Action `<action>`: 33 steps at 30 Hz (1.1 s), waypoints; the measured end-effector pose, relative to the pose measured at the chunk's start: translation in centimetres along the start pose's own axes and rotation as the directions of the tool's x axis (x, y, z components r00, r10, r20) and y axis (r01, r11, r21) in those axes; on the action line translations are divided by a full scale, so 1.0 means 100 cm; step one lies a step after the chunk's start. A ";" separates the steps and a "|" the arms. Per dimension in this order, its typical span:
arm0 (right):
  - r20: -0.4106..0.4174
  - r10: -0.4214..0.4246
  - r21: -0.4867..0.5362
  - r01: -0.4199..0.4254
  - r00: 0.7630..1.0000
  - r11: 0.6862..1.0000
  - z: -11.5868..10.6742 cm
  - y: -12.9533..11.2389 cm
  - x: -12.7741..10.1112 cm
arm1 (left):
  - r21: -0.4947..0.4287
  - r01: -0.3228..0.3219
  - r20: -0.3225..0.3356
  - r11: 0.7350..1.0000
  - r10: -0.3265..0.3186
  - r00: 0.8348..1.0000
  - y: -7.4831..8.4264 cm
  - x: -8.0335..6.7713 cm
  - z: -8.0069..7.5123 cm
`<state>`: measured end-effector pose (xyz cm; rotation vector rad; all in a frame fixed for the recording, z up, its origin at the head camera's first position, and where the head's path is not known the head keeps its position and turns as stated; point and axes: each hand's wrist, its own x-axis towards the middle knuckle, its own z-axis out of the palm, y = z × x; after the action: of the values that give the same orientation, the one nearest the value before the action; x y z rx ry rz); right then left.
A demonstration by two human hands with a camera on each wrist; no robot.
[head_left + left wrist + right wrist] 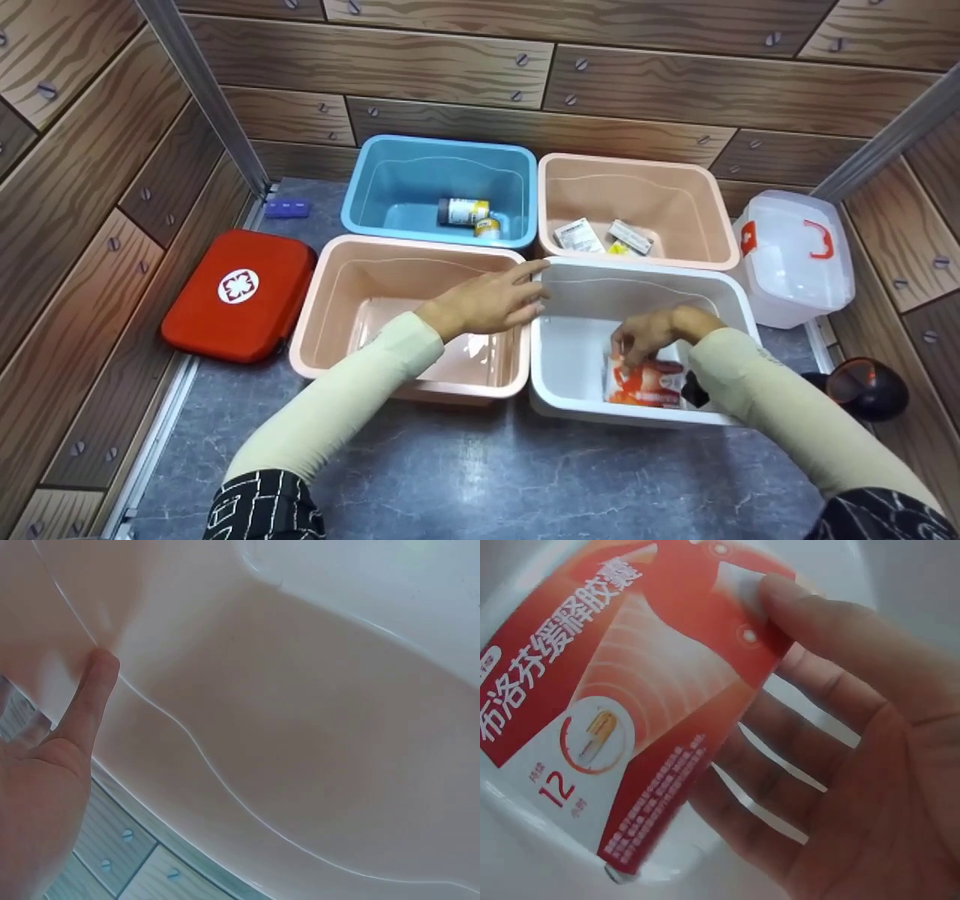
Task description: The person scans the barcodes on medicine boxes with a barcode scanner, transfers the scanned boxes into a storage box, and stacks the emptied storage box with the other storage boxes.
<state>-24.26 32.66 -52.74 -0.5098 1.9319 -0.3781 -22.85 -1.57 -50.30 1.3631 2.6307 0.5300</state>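
Head view: the right hand point(649, 335) is down inside the white bin point(581, 296), and the red-and-orange carton point(645, 382) lies within that bin, under its fingers. The right wrist view shows the grip: thumb on the printed face near one edge, fingers spread behind, the carton pinched between. This edge hold probably serves to manage a thin, flat pack while leaving most of the print uncovered. Whether the carton touches the bin floor cannot be told.

The left hand point(491, 300) holds nothing; its fingers are extended and slightly parted above the meeting rims of the white bin and the near peach bin point(405, 274). It may be placed there to steady the bins, though contact is not confirmed.

Materials: the bins are smooth, glossy plastic, rectangular with rounded corners and rolled rims. The blue bin point(420, 180) contains cylindrical bottles point(465, 211); the far peach bin point(637, 187) contains small cartons point(579, 236), apparently grouped by pack type. The red case point(240, 315) is matt and round-cornered. The worktop point(465, 472) is dark grey, marble-patterned.
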 end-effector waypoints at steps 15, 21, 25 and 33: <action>-0.569 -0.340 -0.225 0.256 0.749 0.940 -0.004 -0.026 -0.082 | -0.011 0.004 -0.003 1.000 -0.004 1.000 0.002 0.001 0.000; -0.688 -0.349 -0.219 0.276 0.637 0.936 0.006 -0.028 -0.104 | -0.010 -0.002 -0.005 1.000 0.002 1.000 0.002 0.001 0.000; -0.707 -0.408 -0.322 0.250 0.578 0.913 0.014 -0.029 -0.111 | -0.015 0.009 -0.002 1.000 -0.009 1.000 0.002 0.000 -0.001; -0.790 -0.355 -0.202 0.333 0.501 0.921 0.018 -0.023 -0.119 | -0.020 0.022 0.007 1.000 -0.022 1.000 0.002 -0.001 0.001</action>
<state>-17.97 36.70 -43.07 -0.8481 2.7403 -1.0028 -22.67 -1.51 -50.29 1.3264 2.6245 0.5470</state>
